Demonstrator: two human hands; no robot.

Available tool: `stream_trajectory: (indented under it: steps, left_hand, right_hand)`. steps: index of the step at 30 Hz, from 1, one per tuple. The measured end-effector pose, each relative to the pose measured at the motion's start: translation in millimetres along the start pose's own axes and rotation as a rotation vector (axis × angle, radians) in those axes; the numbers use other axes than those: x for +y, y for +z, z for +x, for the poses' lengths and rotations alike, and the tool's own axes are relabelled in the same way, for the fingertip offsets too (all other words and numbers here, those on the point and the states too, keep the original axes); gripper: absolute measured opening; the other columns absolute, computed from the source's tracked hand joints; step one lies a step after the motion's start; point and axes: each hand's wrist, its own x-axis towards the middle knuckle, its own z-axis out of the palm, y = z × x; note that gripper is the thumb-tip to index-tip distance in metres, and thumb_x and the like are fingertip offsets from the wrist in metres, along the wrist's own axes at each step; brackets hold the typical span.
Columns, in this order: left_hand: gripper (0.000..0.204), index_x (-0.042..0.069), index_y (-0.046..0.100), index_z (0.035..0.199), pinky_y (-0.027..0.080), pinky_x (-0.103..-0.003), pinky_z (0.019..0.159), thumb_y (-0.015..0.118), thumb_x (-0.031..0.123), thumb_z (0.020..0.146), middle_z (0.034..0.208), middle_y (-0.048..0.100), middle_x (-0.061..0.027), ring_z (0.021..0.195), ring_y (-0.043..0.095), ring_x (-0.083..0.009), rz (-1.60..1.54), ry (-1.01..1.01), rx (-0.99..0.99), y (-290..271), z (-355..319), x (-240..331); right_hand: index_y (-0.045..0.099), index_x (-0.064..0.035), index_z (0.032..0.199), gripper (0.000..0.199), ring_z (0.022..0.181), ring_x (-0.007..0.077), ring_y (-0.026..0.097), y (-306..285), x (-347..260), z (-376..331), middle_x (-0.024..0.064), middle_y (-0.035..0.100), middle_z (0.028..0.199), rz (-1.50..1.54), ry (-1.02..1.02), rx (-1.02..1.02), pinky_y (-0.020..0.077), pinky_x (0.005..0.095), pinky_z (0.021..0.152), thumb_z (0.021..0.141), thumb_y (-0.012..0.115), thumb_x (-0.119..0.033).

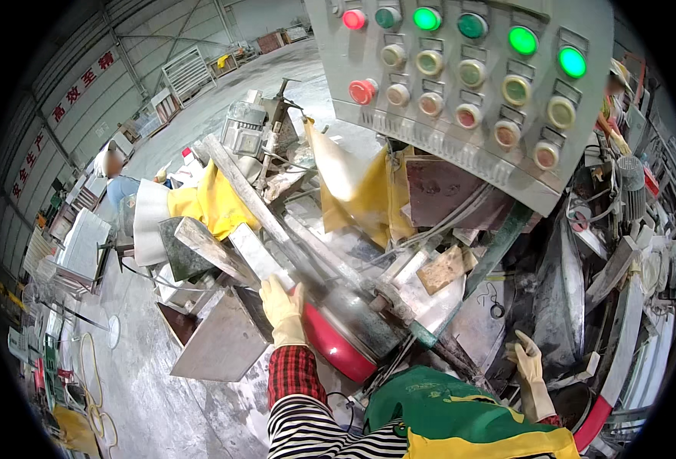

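Observation:
My left hand (282, 310), in a cream rubber glove, reaches forward at the middle. Its fingers lie at the near end of a long white strip (252, 251), beside the curved red cover (336, 343) of a machine. The fingers look stretched and apart. A dark, dusty cylindrical housing (359, 317) sits just right of the red cover. My right hand (531, 371), gloved the same way, hangs low at the right with fingers apart and nothing visible in it. A grey, dusty sheet-like piece (560, 298) is near it.
A control panel (460, 96) with several lit buttons overhangs the front. Yellow cloth (219, 200) drapes over the machine's left; a tilted box-like panel (223, 336) juts out below. A person (120, 183) stands at far left, another (613, 115) at far right. A yellow hose (93, 390) lies on the floor.

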Motion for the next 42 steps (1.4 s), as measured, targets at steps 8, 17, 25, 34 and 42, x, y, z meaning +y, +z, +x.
stream_trajectory:
  steps: [8,17,25,34,42]
  left_hand:
    - [0.077,0.004,0.048,0.14,0.04,-0.05,0.107,0.078,0.04,0.079,0.142,0.047,-0.0233,0.133,0.041,-0.0428,0.05,0.011,-0.047,9,12,5]
    - [0.064,0.005,0.051,0.138,0.039,-0.053,0.105,0.066,0.044,0.09,0.145,0.047,-0.0231,0.134,0.042,-0.044,0.102,0.031,-0.039,3,-3,19]
    - [0.076,0.008,0.046,0.144,0.036,-0.052,0.11,0.071,0.048,0.085,0.15,0.042,-0.0216,0.139,0.039,-0.0394,0.115,-0.091,-0.167,-2,2,28]
    - [0.089,0.012,0.04,0.151,0.03,-0.051,0.117,0.078,0.047,0.079,0.158,0.033,-0.0229,0.146,0.031,-0.0415,0.054,-0.074,-0.23,-5,-8,20]
    - [0.084,0.011,0.043,0.149,0.031,-0.048,0.117,0.078,0.044,0.08,0.158,0.034,-0.0224,0.145,0.034,-0.0402,0.017,-0.098,-0.208,-6,-15,27]
  right_hand:
    - [0.05,-0.0014,0.144,0.044,0.082,0.0169,0.07,-2,16,-31,0.0161,0.073,0.106,0.0,0.084,0.089,0.0576,0.0303,0.072,0.1,0.054,-0.006]
    - [0.05,-0.0005,0.143,0.043,0.078,0.0153,0.069,6,31,-32,0.0153,0.074,0.103,0.037,0.088,0.06,0.0583,0.0298,0.069,0.101,0.053,-0.004]
    - [0.053,-0.0015,0.142,0.042,0.082,0.0184,0.071,-5,37,-36,0.0154,0.074,0.103,-0.031,0.051,0.016,0.0598,0.0305,0.074,0.1,0.055,-0.003]
    - [0.057,-0.0003,0.137,0.041,0.085,0.0106,0.064,15,20,-61,0.005,0.071,0.1,0.0,0.165,0.037,0.0511,0.0239,0.076,0.097,0.059,-0.005]
    - [0.062,-0.0019,0.133,0.036,0.081,0.0086,0.059,10,33,-68,0.0021,0.067,0.096,-0.083,0.205,0.055,0.0492,0.0252,0.074,0.097,0.062,-0.007]
